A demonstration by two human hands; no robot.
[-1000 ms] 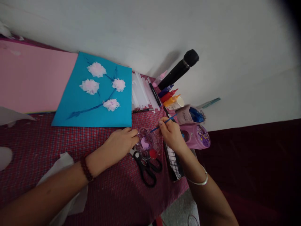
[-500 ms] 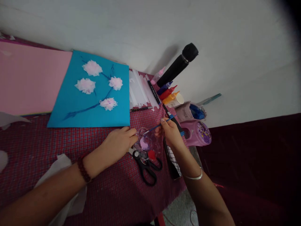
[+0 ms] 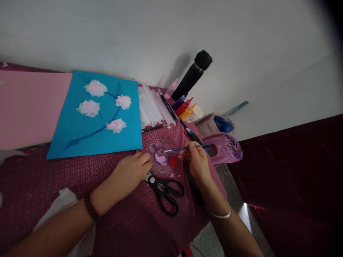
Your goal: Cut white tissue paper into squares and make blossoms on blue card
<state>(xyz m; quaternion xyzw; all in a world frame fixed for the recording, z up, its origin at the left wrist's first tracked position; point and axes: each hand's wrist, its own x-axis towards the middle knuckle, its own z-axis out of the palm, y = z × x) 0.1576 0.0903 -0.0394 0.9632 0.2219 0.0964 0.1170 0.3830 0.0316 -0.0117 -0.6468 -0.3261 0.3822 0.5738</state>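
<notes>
My right hand pinches a thin blue paintbrush; its bristles point left, over the clear round paint palette. Lilac paint fills the palette's middle, and red paint sits in one well at its right. My left hand has its fingers closed at the palette's left rim, the fingertips partly hidden. Black-handled scissors lie just below the palette, their blades partly under my left hand. Up and left lies a blue sheet with a painted dark branch and several pale pink paper flowers.
Behind the palette are white strips, a black marker and several paint bottles. A tall black flask stands by the wall. Pink card lies left, white tissue under my left forearm. The checked cloth's edge is at right.
The paintbrush has swung to a flatter angle, its tip now above the palette's lilac middle. The palette sits further clear of the scissors. My view has shifted slightly to the right.
</notes>
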